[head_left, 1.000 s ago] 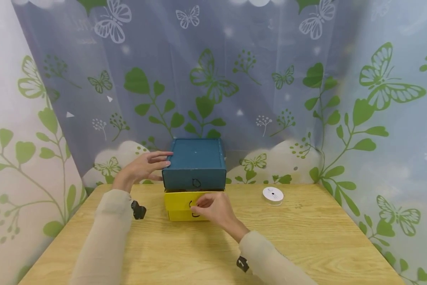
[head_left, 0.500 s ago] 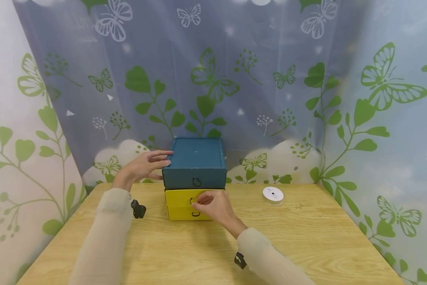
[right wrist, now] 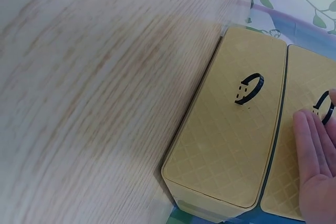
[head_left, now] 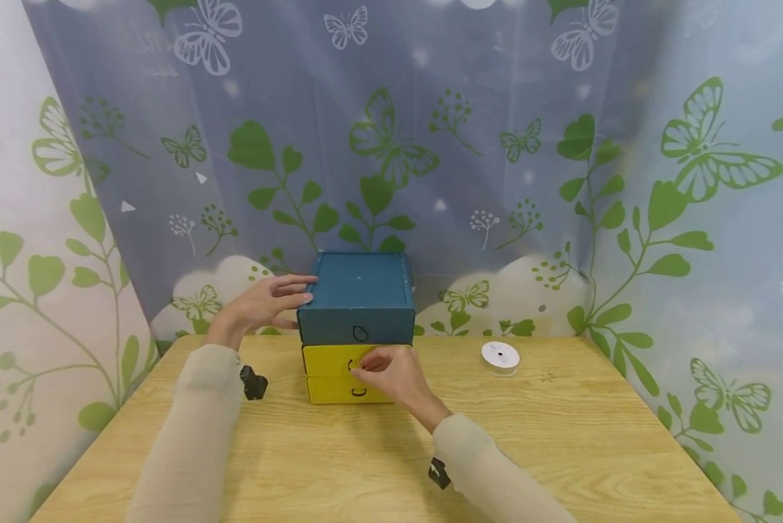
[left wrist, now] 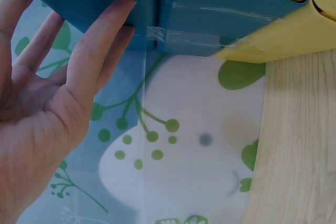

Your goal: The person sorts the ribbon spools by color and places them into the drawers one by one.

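Observation:
A small chest of drawers stands on the table, with a blue top drawer (head_left: 356, 326) above two yellow drawers. My right hand (head_left: 394, 378) is at the middle yellow drawer (head_left: 326, 360), thumb and fingertips pinching its black loop handle (right wrist: 325, 107). That drawer's front sits nearly level with the lower yellow drawer (right wrist: 226, 129), whose own loop handle (right wrist: 251, 88) hangs free. My left hand (head_left: 258, 305) rests on the left side and top edge of the blue casing (head_left: 359, 280), its fingers extended and spread.
A white ribbon spool (head_left: 500, 356) lies on the wooden table (head_left: 561, 436) to the right of the chest. Behind the chest hangs a curtain (head_left: 457, 218) printed with leaves and butterflies.
The middle yellow drawer has slid inward with my right hand at its handle, and the dark gap under the blue drawer has closed. My left hand has stayed in place.

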Motion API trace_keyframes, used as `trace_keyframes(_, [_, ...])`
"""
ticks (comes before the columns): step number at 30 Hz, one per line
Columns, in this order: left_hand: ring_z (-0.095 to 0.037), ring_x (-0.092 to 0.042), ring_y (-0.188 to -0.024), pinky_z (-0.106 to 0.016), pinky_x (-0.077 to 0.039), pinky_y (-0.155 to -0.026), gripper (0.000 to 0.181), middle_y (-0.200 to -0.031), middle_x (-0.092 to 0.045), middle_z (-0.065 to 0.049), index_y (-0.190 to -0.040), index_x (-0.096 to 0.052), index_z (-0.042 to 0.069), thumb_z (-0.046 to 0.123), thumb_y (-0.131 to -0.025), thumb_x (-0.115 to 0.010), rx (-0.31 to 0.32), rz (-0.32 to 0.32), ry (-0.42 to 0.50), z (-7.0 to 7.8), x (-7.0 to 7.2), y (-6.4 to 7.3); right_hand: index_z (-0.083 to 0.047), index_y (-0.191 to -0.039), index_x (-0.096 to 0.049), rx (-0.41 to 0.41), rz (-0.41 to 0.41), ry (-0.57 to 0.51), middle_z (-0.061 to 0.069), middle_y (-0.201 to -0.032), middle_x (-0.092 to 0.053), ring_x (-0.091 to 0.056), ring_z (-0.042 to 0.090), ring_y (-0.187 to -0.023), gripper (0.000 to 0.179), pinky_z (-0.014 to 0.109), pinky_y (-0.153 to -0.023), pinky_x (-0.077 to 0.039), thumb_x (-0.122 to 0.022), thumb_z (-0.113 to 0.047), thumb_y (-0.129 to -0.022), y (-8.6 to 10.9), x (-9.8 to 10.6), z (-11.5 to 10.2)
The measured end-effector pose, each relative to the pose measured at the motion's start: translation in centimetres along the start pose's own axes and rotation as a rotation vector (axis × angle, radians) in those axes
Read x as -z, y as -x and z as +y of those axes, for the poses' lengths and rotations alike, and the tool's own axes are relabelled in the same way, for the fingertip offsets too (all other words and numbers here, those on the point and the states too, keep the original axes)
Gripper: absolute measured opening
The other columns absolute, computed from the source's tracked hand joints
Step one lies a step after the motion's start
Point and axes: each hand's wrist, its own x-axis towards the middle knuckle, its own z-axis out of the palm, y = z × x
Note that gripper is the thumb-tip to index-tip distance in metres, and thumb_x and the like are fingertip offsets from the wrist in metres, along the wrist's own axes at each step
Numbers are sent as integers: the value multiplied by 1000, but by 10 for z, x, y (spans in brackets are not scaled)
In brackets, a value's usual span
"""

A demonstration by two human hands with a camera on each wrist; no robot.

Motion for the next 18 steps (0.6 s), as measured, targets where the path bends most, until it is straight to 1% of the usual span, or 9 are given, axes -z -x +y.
trace_keyframes(7, [-46, -29, -154, -54, -56, -106, 65, -172, -17, -21, -162, -35, 19, 32, -105, -63, 0, -3, -3, -1, 0, 0, -15, -94, -83, -21, -34, -43, 2, -89, -81, -74, 8, -74, 18, 23, -68, -62, -86, -30, -85, 2, 2, 1])
trace_keyframes(12, [-46, -29, -154, -55, -55, -107, 65, -172, -17, -21, -162, -35, 19, 32, -105, -63, -2, -3, -4, -1, 0, -1, -12, -101, -82, -36, -58, -81, 5, -97, -81, -76, 12, -81, 23, 26, -74, -64, -85, -29, -86, 5, 5, 0])
trace_keyframes(15, [-46, -30, -154, -55, -55, -107, 66, -172, -17, -21, -162, -35, 18, 32, -105, -63, -3, -3, -5, 0, 0, -1, -11, -101, -82, -29, -54, -67, 5, -97, -81, -75, 12, -81, 24, 26, -74, -63, -86, -29, -86, 8, 7, 1])
trace_keyframes(18, [-46, -30, -154, -55, -55, -107, 65, -172, -17, -21, -162, -35, 18, 32, -105, -62, -4, -2, -7, 0, 0, 0, -10, -98, -82, -23, -53, -14, 6, -93, -80, -73, 12, -77, 21, 24, -69, -62, -86, -26, -85, 11, 8, 6])
